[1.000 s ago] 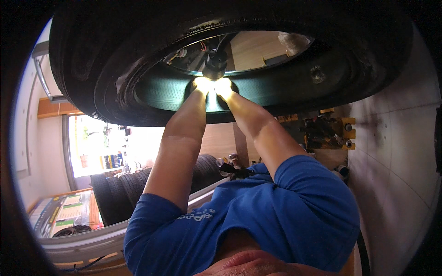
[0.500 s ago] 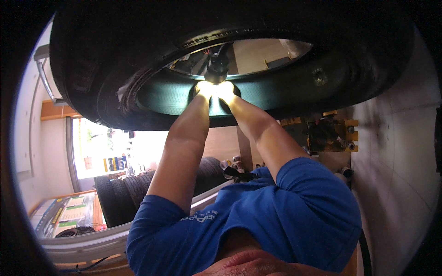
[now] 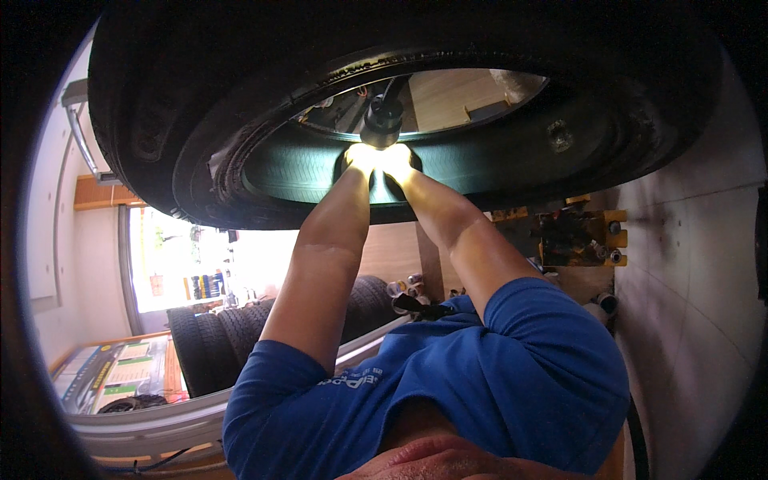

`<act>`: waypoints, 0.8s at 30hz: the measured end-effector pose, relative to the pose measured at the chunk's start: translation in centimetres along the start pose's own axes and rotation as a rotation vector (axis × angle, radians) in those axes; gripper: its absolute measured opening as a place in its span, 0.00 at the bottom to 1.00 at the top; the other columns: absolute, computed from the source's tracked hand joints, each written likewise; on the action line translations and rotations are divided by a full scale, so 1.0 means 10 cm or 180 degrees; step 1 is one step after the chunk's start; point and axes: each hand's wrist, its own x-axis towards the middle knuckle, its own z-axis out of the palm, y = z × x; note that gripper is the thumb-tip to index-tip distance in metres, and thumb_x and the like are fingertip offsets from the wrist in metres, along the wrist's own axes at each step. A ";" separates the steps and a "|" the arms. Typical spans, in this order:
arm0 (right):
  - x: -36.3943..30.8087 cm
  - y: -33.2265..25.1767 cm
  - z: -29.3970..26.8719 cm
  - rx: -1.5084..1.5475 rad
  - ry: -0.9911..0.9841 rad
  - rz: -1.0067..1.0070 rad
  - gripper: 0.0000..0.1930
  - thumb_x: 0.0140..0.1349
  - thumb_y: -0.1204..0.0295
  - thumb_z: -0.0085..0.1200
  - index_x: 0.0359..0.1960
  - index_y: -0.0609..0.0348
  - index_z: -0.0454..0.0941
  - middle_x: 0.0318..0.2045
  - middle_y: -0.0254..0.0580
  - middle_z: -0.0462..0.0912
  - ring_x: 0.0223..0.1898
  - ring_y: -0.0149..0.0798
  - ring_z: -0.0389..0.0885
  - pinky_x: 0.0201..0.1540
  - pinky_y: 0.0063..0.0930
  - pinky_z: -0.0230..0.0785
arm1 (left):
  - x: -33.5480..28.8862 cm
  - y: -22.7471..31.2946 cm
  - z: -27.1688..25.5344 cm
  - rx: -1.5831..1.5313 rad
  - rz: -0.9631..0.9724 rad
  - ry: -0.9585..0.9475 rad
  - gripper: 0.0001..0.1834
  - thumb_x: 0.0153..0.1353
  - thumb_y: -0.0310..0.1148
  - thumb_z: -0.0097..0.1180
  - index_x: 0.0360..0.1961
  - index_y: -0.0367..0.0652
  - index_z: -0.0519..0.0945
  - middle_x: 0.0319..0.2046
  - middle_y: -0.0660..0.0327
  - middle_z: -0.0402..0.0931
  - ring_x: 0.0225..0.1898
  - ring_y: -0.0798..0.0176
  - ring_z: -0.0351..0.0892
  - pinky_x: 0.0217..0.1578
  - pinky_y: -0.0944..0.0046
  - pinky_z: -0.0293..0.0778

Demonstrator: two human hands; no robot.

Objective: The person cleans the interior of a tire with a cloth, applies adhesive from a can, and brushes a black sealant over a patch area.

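Change since a second ago: slight only. The whole view is sitting a touch lower and farther right; the left hand [image 3: 360, 156] and right hand [image 3: 398, 158] are keeping their place inside the tyre.

Hands: two, bare, lying close together under a black cylindrical lamp [image 3: 382, 118]. Glare is washing out the fingers, so I cannot tell how far open they are or whether they are gripping anything.

Tyre [image 3: 488, 164]: one, large, black, looming above the person's arms, its opening facing them. Its inner wall is glowing pale green-white near the lamp, showing fine herringbone-like lines, and darkening toward both sides. The sidewall is staying mostly in shadow.

Markings: raised characters are catching light along the tyre's upper rim; a pale, squarish mark [image 3: 560, 136] is showing on the inner wall, too small to make out. White lettering is crossing the blue shirt [image 3: 480, 376]. A printed sheet [image 3: 128, 372], with green bands, is lying beside a row of tyres [image 3: 216, 340].
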 end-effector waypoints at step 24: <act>1.18 0.43 -0.29 -0.1918 0.0942 0.0183 0.23 0.42 0.46 0.62 0.22 0.57 0.83 0.21 0.45 0.82 0.24 0.41 0.83 0.30 0.32 0.75 | -0.17 0.60 -0.94 0.0323 0.0506 0.0125 0.27 0.47 0.59 0.58 0.39 0.50 0.83 0.37 0.59 0.82 0.39 0.57 0.82 0.41 0.58 0.77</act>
